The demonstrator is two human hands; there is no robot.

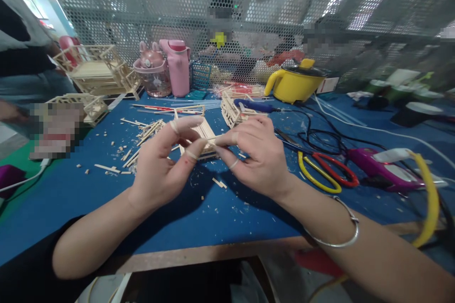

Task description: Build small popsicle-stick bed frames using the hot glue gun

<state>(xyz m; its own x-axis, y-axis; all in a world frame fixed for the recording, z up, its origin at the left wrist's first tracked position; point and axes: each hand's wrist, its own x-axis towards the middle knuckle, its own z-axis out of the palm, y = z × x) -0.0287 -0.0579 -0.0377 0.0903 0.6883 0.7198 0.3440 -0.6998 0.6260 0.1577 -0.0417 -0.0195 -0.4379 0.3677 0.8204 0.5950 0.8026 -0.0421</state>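
My left hand (165,165) and my right hand (254,154) meet over the middle of the blue table, fingertips nearly touching. Both pinch a small, thin piece of wood (211,141) between thumb and forefinger. Pale tape wraps some of the fingertips. Just behind the fingers sits a small frame of light wooden sticks (206,128), partly hidden by my hands. A second stick-built piece (231,110) stands behind my right hand, with a blue-handled tool (254,105) lying across it. Loose cut sticks (151,132) are piled behind my left hand.
Yellow-and-red-handled pliers (320,170), a purple glue gun (386,168) and cables lie right. Behind stand a yellow pot (298,84), a pink bottle (178,68) and a clear bucket (152,78). Wooden models (95,73) and a person (26,47) are at left.
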